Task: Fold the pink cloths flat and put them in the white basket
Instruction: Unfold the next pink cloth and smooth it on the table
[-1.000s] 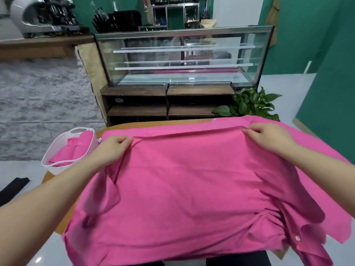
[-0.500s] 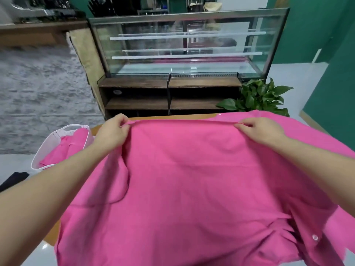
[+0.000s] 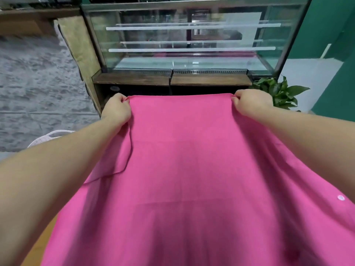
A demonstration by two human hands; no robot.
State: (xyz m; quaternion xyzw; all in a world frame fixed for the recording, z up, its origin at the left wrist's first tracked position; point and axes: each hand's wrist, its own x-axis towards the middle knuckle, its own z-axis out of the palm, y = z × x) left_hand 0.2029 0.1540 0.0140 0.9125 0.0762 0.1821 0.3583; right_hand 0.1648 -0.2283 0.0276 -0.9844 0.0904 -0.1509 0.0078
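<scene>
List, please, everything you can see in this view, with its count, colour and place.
pink cloth: one, pink, held up by its top corners and spread across the middle and lower frame
button: one, pale, on the cloth near the right edge
white basket: one, white, at the left, mostly hidden behind the left forearm
table: one, wooden, a bare strip at lower left
glass display case: one, clear with dark frame and wooden base, straight ahead
plant: one, green, beside the case at the right
left hand: one, pinches the cloth's top left corner
right hand: one, pinches the top right corner
</scene>
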